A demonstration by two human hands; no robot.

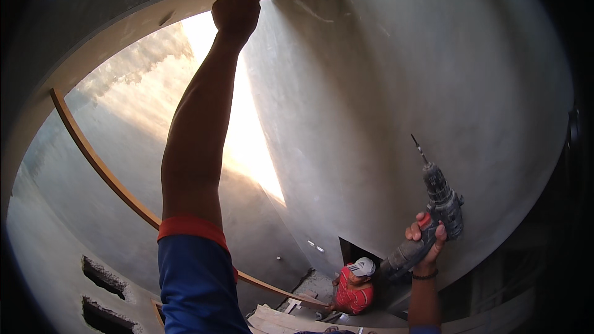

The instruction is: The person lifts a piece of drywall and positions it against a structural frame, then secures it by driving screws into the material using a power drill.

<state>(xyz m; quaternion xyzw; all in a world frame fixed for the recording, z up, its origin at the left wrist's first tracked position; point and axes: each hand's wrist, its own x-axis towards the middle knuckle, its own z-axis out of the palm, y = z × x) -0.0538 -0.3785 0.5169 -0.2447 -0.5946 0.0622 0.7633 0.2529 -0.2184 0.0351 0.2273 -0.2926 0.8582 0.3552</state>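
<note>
My left hand is raised to a long grey overhead board, near the board's right end. One finger stretches up along its face, while the other fingers look curled at its lower edge; the hand is dark against the light. Out to the right, my right hand is wrapped round the grip of a dusty black cordless drill with a red part near the handle. The drill's bit points upward, apart from the board. Small dark holes or screw heads show in the board's face.
Below stands a person in a red shirt and pale cap, close to a long wooden strip that slants up to the left. A grey plastered wall rises at right. Two rough slots are cut at lower left. Bright light enters behind my arm.
</note>
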